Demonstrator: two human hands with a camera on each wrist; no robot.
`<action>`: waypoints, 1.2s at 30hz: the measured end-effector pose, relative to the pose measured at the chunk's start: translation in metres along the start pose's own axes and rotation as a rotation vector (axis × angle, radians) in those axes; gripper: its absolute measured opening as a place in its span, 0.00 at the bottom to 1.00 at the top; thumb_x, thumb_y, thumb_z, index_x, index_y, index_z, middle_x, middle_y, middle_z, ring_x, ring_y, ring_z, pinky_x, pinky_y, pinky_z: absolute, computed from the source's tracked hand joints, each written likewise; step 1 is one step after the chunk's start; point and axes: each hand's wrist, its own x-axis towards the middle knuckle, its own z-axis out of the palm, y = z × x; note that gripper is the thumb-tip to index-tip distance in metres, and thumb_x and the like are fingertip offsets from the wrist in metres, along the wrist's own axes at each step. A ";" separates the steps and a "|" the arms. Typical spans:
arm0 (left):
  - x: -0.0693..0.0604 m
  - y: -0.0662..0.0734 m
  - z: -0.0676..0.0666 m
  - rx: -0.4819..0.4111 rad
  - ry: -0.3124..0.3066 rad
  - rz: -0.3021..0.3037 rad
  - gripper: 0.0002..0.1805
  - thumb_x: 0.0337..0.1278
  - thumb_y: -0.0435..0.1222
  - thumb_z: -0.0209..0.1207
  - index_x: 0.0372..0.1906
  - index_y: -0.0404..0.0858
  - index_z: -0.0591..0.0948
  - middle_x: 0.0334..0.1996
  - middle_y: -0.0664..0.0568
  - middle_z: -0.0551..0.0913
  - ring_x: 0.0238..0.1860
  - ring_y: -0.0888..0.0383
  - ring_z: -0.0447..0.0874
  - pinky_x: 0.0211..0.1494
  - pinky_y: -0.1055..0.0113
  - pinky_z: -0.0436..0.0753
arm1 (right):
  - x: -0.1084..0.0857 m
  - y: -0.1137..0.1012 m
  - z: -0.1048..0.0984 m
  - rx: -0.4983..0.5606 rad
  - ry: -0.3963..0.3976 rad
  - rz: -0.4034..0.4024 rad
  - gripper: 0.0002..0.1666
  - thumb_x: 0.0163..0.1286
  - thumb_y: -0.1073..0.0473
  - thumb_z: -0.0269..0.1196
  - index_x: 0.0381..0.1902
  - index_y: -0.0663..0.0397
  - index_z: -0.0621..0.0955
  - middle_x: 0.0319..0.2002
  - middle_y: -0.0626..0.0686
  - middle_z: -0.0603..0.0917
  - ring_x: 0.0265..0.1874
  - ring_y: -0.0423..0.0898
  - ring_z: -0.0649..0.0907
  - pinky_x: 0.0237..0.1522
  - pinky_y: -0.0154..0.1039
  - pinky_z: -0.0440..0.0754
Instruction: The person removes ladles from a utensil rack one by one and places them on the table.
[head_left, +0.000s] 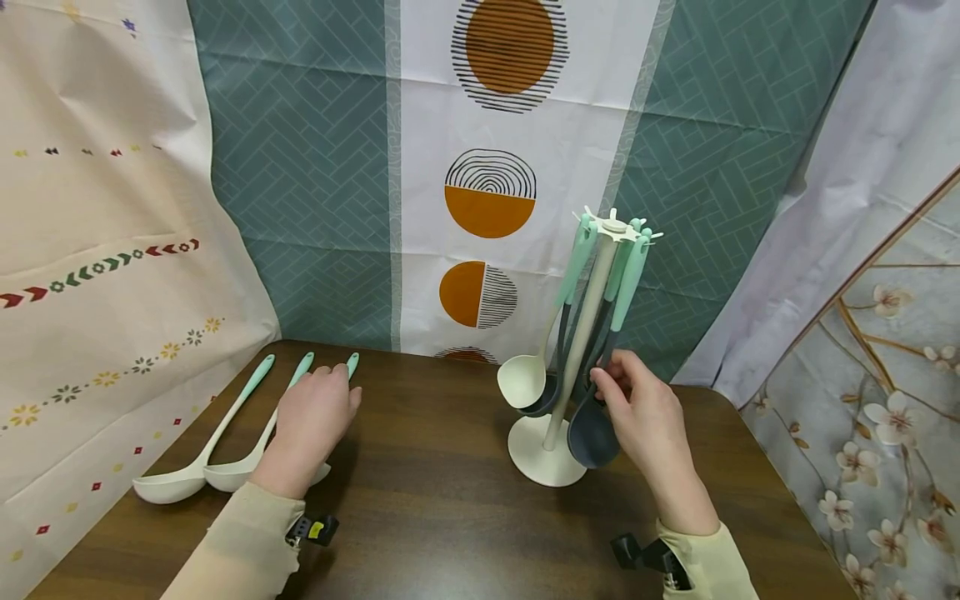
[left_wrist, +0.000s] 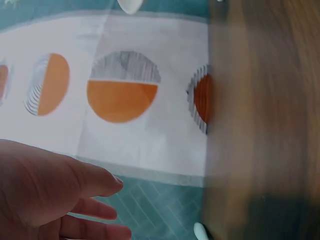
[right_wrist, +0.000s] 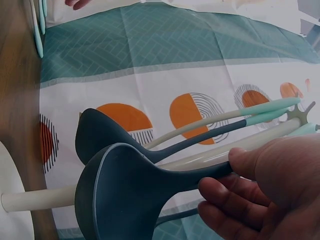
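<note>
My right hand (head_left: 648, 417) pinches the dark stem of a ladle (head_left: 592, 433) hanging on the right side of a cream rotating-style stand (head_left: 546, 454). In the right wrist view, thumb and fingers of the right hand (right_wrist: 260, 185) close on that ladle's (right_wrist: 130, 190) stem. A cream ladle (head_left: 521, 381) and other dark utensils with mint handles also hang there. Over the rightmost of three cream ladles on the table's left is my left hand (head_left: 311, 425), partly hiding it. The left wrist view shows the left hand's (left_wrist: 60, 195) fingers extended, touching nothing visible.
Two more cream ladles, the left one (head_left: 172, 486) and the middle one (head_left: 228, 473), lie side by side on the brown table (head_left: 420, 517). A patterned cloth (head_left: 315, 208) hangs behind, with other curtains at left and right.
</note>
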 end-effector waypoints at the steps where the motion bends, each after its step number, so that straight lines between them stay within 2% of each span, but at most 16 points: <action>1: 0.000 0.003 -0.002 0.001 0.015 0.005 0.16 0.65 0.34 0.74 0.42 0.24 0.83 0.33 0.35 0.85 0.32 0.34 0.87 0.34 0.41 0.86 | 0.000 0.000 0.000 -0.001 0.000 -0.001 0.06 0.81 0.60 0.69 0.48 0.54 0.83 0.34 0.52 0.89 0.35 0.50 0.90 0.40 0.51 0.83; 7: 0.003 0.022 -0.010 0.008 0.098 0.043 0.18 0.65 0.34 0.75 0.49 0.23 0.85 0.38 0.32 0.87 0.38 0.31 0.87 0.38 0.40 0.87 | 0.000 0.000 0.000 -0.001 0.001 -0.001 0.06 0.81 0.60 0.69 0.49 0.54 0.83 0.34 0.52 0.89 0.35 0.51 0.90 0.40 0.51 0.83; 11: 0.007 0.037 -0.014 -0.006 0.127 0.073 0.19 0.66 0.35 0.75 0.49 0.24 0.84 0.40 0.32 0.88 0.40 0.30 0.87 0.40 0.40 0.88 | 0.000 0.000 0.000 0.002 -0.010 0.008 0.07 0.81 0.59 0.69 0.49 0.54 0.83 0.35 0.53 0.89 0.36 0.51 0.91 0.42 0.52 0.83; 14: 0.010 0.047 -0.017 -0.035 0.111 0.086 0.21 0.67 0.36 0.75 0.53 0.23 0.84 0.45 0.31 0.88 0.45 0.30 0.87 0.45 0.40 0.88 | 0.000 0.000 -0.001 -0.001 -0.014 0.013 0.07 0.81 0.59 0.69 0.49 0.54 0.83 0.35 0.53 0.89 0.36 0.51 0.90 0.42 0.53 0.83; 21: 0.018 0.070 -0.022 -0.153 -0.005 0.094 0.28 0.74 0.39 0.71 0.67 0.24 0.81 0.59 0.30 0.86 0.58 0.31 0.86 0.62 0.39 0.84 | 0.001 0.001 -0.001 0.000 -0.014 0.015 0.07 0.82 0.58 0.69 0.49 0.54 0.82 0.35 0.53 0.89 0.36 0.51 0.90 0.42 0.53 0.84; 29: 0.021 0.095 -0.028 -0.266 0.019 0.132 0.29 0.75 0.41 0.71 0.71 0.28 0.80 0.65 0.35 0.85 0.65 0.34 0.84 0.68 0.40 0.81 | 0.001 0.000 -0.002 -0.002 -0.010 0.006 0.07 0.82 0.58 0.69 0.50 0.54 0.83 0.35 0.52 0.89 0.36 0.51 0.90 0.42 0.53 0.83; 36: 0.023 0.115 -0.029 -0.302 0.081 0.169 0.29 0.76 0.42 0.70 0.72 0.31 0.81 0.66 0.38 0.86 0.66 0.39 0.84 0.67 0.43 0.83 | 0.000 0.001 -0.001 -0.004 -0.008 0.004 0.07 0.81 0.59 0.69 0.49 0.54 0.83 0.34 0.52 0.89 0.35 0.51 0.90 0.41 0.52 0.82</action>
